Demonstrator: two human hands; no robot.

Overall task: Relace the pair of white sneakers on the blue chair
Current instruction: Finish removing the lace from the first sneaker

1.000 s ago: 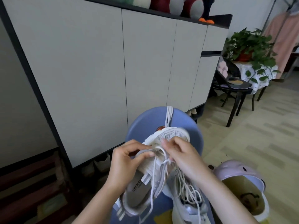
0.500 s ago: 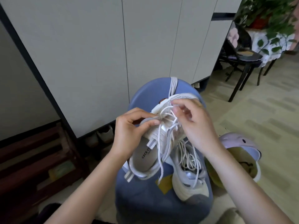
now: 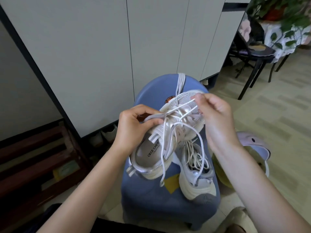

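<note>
Pale cabinet doors are standing behind the chair (image 3: 148,91), where one sneaker (image 3: 196,172) is lying. Above it, the left hand (image 3: 133,126) is gripping the other sneaker (image 3: 161,140) while the right hand (image 3: 217,118) is pinching the lace (image 3: 180,105); drawing it evenly would help.

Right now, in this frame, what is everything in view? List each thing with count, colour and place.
sneakers: two, white; held sneaker lifted over the chair, second sneaker lying on the seat
lace: one, white, strung across the held sneaker, loose ends hanging
spare laces: a bunch, white, draped over the chair back
chair: one, blue, centre
cabinet: one, pale grey doors, behind
potty seat: one, lilac and yellow, floor right
black chair: one, upper right
plant: one, green, top right
left hand: holds the held sneaker's tongue
right hand: grip pinches the lace
</note>
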